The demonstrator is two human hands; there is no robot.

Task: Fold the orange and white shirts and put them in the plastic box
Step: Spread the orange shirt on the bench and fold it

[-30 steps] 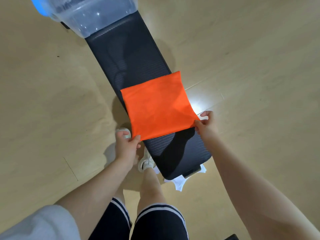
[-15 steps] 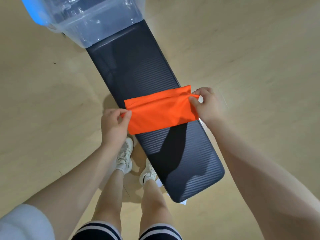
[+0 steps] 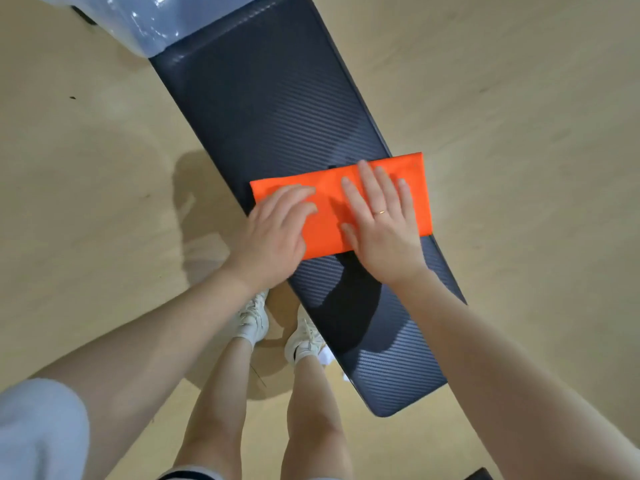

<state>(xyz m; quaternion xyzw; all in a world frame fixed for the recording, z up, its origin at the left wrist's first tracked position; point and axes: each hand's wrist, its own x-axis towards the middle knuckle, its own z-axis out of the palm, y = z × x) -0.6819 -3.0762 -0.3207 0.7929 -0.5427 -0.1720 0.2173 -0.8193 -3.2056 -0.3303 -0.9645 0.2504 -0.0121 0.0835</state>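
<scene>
The orange shirt (image 3: 415, 188) lies folded into a narrow rectangle across the dark bench (image 3: 270, 109). My left hand (image 3: 273, 233) rests flat on its left end, fingers spread. My right hand (image 3: 381, 220) presses flat on its middle, palm down, holding nothing. The clear plastic box (image 3: 152, 19) stands on the far end of the bench, only partly in view at the top left. A small bit of the white shirt (image 3: 327, 356) shows on the floor under the bench's near edge, mostly hidden.
The bench runs diagonally over a pale wooden floor (image 3: 86, 168). My legs and white shoes (image 3: 252, 317) stand at its left side near the front end.
The shirt went from a wide square to a narrow folded strip. Both hands let go of its corners and now lie flat on top of it.
</scene>
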